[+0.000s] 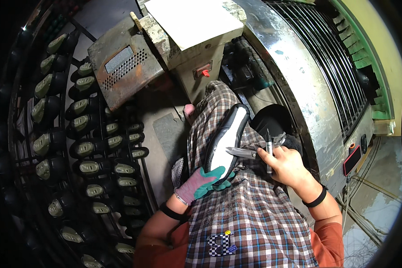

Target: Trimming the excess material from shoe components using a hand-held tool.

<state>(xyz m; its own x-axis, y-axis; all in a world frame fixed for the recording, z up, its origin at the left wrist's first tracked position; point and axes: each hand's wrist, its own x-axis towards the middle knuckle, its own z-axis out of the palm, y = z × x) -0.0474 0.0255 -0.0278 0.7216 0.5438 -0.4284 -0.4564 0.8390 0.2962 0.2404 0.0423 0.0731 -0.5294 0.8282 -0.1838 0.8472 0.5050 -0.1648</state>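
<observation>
A black shoe (228,138) lies across my lap with its white underside turned up. My left hand (203,184), in a pink and green glove, grips the near end, thumb over the white face and fingers beneath. My right hand (286,163) is bare and closed around a pair of scissors (242,152), whose grey blades point left over the shoe's right edge. A silver pen-like tool (269,154) with a dark tip stands upright in the same hand. Whether the blades touch the shoe I cannot tell. A checked apron (250,214) covers my lap.
Racks of dark shoe-like forms with olive undersides (85,147) fill the left. Ahead stands a worn metal cabinet (183,62) with a red switch (205,73), beside a perforated metal box (120,67). On the right runs a metal machine (295,76) with a barred top.
</observation>
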